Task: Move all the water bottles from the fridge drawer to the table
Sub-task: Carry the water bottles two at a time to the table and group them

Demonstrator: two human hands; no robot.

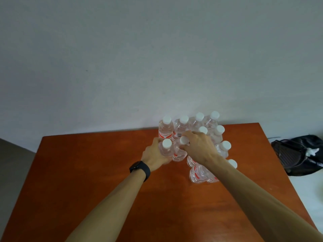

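Head view. Nearest, two bare forearms (111,203), reaching in from the bottom edge and stretching away across a reddish-brown wooden table (97,172). On the left wrist, a black band (139,169).

Left hand (154,155) wrapped around the side of the front-left bottle (166,148), fingers curled round its clear body, white cap showing just above the knuckles. Right hand (197,147) crossing in from the right and clamped on the neighbouring bottle (180,152), fingers and thumb closed round its neck just under the cap. Both bottles upright, side by side and touching.

Behind and to the right of the hands, the other water bottles (216,137) – clear plastic, white caps, red labels – standing upright in a tight cluster near the far edge of the table, close against a plain pale wall (139,58). A few more partly hidden under the right forearm; exact number hard to tell.

Off the right edge of the table, a crumpled black bag (297,154) lying on a white surface (307,189).
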